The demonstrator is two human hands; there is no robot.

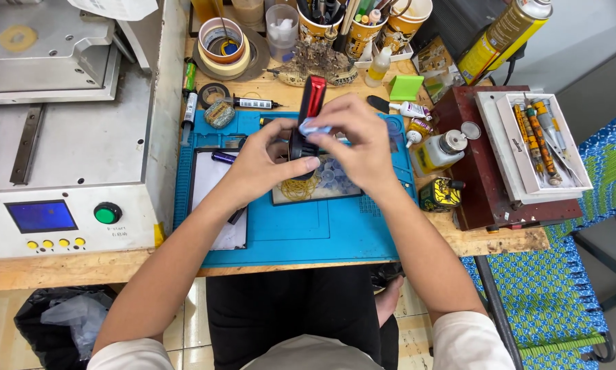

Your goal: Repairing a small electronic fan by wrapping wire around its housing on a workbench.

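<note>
My left hand [263, 164] grips a black phone-like device with a red edge [312, 103], held upright on its edge above the blue work mat [322, 229]. My right hand [359, 147] presses a small pale blue wipe [313, 127] against the device's side. Under my hands a small tray [322, 188] holds yellow rubber bands and clear bits. Much of the device is hidden behind my fingers.
A grey machine with a blue screen and green button [107, 213] fills the left. Tape rolls [221, 42], cups of tools [322, 24], a green block [406, 87], small bottles [439, 151], a yellow spray can [503, 34] and a white box of tools [541, 140] crowd the back and right.
</note>
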